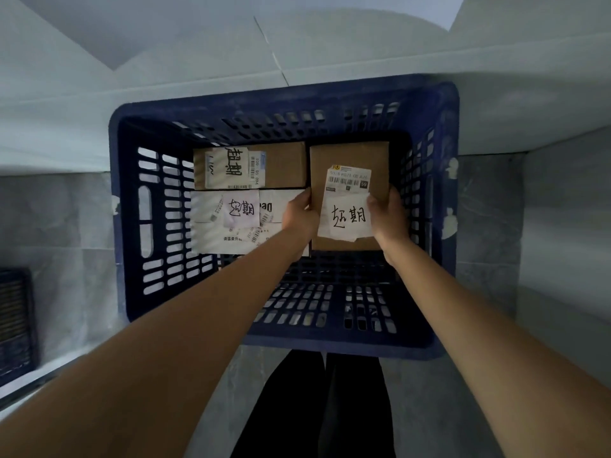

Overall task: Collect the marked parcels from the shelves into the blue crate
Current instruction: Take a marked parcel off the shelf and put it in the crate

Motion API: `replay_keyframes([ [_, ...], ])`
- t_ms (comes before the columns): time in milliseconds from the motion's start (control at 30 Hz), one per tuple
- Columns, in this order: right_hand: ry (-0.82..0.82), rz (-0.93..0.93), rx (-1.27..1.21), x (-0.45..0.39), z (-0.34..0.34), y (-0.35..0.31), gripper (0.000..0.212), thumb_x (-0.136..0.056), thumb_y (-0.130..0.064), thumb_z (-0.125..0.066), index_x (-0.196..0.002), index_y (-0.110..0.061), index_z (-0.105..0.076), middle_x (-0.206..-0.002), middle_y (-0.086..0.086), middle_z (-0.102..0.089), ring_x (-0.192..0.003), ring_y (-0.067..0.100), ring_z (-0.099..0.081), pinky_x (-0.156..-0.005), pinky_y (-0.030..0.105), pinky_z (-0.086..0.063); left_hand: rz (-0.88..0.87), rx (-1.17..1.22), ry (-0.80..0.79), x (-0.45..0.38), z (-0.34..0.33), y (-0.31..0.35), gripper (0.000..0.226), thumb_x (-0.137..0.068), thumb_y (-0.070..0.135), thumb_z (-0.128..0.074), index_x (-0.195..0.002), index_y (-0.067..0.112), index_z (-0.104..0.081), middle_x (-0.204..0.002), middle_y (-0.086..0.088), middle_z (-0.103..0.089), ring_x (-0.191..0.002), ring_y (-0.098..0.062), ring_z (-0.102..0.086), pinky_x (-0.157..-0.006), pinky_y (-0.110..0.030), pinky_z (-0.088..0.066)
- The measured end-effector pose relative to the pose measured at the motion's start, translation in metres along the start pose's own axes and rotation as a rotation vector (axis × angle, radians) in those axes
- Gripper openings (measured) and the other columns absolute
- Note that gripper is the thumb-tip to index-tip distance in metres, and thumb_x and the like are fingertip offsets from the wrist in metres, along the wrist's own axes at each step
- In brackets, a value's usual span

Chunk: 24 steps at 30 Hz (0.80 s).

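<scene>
The blue crate [158,127] stands on the floor below me. Inside it, at the right, both hands hold a brown cardboard parcel [350,157] with a barcode label and a white handwritten note. My left hand [299,214] grips its left edge and my right hand [388,216] grips its right edge. A second brown parcel [284,165] with a handwritten label lies at the crate's far left. A white parcel [211,233], also marked by hand, lies in front of that one.
White shelf boards [198,61] run behind and to both sides of the crate. The floor is grey tile [486,226]. A dark slatted object [15,322] sits at the far left. My dark trouser legs [314,408] stand just before the crate.
</scene>
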State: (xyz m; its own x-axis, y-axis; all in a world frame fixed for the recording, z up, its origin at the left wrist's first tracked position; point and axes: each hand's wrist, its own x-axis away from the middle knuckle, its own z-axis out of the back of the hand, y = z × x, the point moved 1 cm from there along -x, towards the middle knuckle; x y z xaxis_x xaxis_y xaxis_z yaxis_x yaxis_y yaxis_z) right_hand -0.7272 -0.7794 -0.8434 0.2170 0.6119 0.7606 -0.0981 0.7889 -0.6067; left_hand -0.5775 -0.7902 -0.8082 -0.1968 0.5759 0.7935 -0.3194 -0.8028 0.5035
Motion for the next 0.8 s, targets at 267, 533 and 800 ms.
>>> replay_keyframes([
  [267, 0.065, 0.037, 0.084, -0.013, -0.010, 0.003, 0.048, -0.101, -0.023, -0.046, -0.145, -0.010, -0.033, -0.135, 0.013, -0.053, -0.110, 0.027, -0.061, -0.070, 0.024, -0.052, -0.085, -0.509, 0.055, -0.005, -0.003, 0.001, 0.061, -0.093, -0.004, -0.041, -0.150, 0.013, -0.027, -0.143, -0.013, -0.031, -0.123, -0.031, -0.043, -0.104, -0.040, -0.043],
  [533, 0.107, 0.069, 0.281, 0.003, -0.011, -0.022, 0.057, -0.101, -0.019, -0.045, -0.149, -0.003, -0.020, -0.145, 0.020, -0.037, -0.127, 0.034, -0.047, -0.101, 0.046, -0.046, 0.001, -0.526, -0.011, 0.010, 0.013, 0.017, 0.068, -0.096, 0.014, -0.047, -0.154, 0.011, -0.011, -0.155, -0.011, -0.022, -0.140, -0.029, -0.029, -0.112, -0.040, -0.033],
  [800, -0.034, 0.668, 0.729, 0.101, -0.004, -0.105, 0.045, -0.104, -0.021, -0.038, -0.145, -0.003, -0.039, -0.147, 0.018, -0.043, -0.137, 0.030, -0.037, -0.114, 0.039, -0.030, -0.266, -0.808, 0.126, 0.095, 0.063, 0.052, 0.054, -0.098, 0.024, -0.040, -0.149, 0.009, -0.026, -0.156, -0.008, -0.027, -0.145, -0.025, -0.018, -0.114, -0.040, -0.023],
])
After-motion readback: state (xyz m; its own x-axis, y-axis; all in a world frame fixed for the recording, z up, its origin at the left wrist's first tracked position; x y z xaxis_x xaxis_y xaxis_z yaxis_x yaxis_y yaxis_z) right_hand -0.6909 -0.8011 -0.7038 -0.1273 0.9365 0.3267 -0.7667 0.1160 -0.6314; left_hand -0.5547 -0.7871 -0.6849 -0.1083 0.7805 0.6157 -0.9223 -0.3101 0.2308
